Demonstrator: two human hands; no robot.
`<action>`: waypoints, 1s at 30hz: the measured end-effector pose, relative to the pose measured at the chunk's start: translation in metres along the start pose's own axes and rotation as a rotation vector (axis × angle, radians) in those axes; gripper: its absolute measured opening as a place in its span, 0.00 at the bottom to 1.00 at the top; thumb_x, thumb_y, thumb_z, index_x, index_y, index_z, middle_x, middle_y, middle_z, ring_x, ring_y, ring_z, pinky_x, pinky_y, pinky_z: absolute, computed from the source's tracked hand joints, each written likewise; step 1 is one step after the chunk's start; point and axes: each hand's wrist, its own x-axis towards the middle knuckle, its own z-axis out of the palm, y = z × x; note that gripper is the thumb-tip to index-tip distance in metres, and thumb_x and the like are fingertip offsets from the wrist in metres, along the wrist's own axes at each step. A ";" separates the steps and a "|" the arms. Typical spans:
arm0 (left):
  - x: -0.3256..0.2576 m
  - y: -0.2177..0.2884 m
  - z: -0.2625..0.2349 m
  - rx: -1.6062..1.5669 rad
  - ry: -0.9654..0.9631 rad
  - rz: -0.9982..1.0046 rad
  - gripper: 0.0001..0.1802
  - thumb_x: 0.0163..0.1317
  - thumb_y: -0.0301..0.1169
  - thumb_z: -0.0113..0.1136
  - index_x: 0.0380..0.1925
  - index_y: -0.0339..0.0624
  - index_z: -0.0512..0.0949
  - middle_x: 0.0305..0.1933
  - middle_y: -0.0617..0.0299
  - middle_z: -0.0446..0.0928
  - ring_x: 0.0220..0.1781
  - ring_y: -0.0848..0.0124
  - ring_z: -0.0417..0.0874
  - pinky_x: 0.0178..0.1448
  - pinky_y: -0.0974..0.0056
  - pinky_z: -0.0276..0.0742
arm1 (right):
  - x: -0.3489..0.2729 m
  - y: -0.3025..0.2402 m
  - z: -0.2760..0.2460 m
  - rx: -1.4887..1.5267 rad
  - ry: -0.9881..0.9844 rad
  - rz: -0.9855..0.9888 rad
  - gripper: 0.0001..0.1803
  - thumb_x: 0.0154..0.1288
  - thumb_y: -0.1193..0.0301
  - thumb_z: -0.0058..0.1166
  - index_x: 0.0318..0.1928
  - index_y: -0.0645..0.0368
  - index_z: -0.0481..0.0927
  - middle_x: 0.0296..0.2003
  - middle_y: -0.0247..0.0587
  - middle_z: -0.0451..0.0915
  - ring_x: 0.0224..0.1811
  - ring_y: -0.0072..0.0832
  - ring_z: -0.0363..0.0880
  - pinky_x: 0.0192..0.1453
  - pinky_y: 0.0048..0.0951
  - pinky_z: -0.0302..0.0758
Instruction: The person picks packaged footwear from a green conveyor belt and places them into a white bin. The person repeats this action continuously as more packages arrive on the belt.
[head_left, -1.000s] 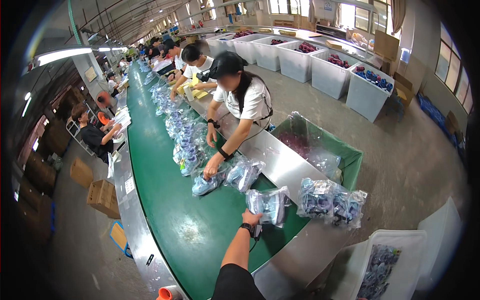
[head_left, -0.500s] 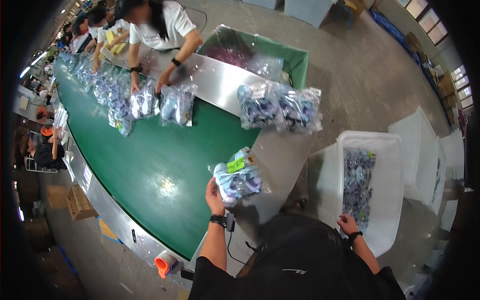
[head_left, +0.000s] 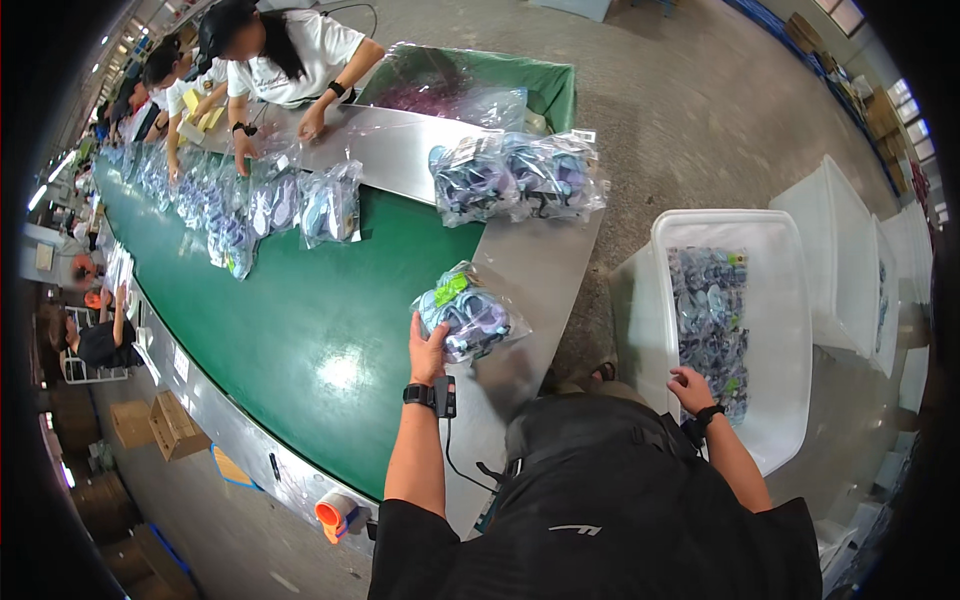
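Observation:
My left hand [head_left: 428, 350] grips the left edge of a clear plastic bag of sandals [head_left: 468, 318], light blue and purple with a bright green label. The bag is over the near end of a green conveyor belt [head_left: 300, 330], by its metal edge. At the right, my right hand [head_left: 690, 390] is at the near left rim of a white plastic bin [head_left: 775, 300]. Its fingers are apart, with nothing seen in them. Inside the bin lie rows of similar bagged sandals [head_left: 712, 310].
More bagged sandals [head_left: 515, 178] lie on the metal ledge ahead. Beyond the belt, a co-worker [head_left: 290, 60] in white reaches toward bags [head_left: 330, 205]. A green-lined container [head_left: 550, 95] stands behind. An orange tape roll [head_left: 330, 514] sits at the belt's near left edge.
The view has shifted, so the scene sits differently in it. My left hand still holds the bag, now turned a little. The co-worker's hands have moved back from the nearest bags.

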 end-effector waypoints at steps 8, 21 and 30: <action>-0.041 0.020 0.076 -0.214 -0.236 -0.027 0.46 0.62 0.25 0.58 0.76 0.37 0.45 0.68 0.50 0.66 0.64 0.59 0.74 0.67 0.56 0.73 | 0.015 -0.064 -0.006 0.018 0.046 -0.115 0.21 0.62 0.67 0.62 0.53 0.63 0.79 0.36 0.43 0.83 0.40 0.30 0.82 0.48 0.32 0.78; -0.122 0.046 0.186 -0.132 -0.591 -0.063 0.59 0.53 0.23 0.71 0.78 0.47 0.41 0.75 0.49 0.57 0.72 0.55 0.67 0.71 0.53 0.68 | -0.010 -0.252 -0.026 0.528 -0.246 -0.367 0.46 0.61 0.63 0.68 0.73 0.59 0.54 0.56 0.50 0.73 0.57 0.32 0.74 0.62 0.32 0.71; -0.132 0.042 0.183 -0.266 -0.718 -0.306 0.50 0.58 0.48 0.72 0.72 0.41 0.54 0.70 0.52 0.66 0.70 0.59 0.70 0.72 0.51 0.67 | -0.022 -0.268 -0.018 0.597 -0.204 -0.418 0.54 0.53 0.74 0.71 0.76 0.58 0.50 0.57 0.43 0.68 0.57 0.27 0.71 0.65 0.30 0.67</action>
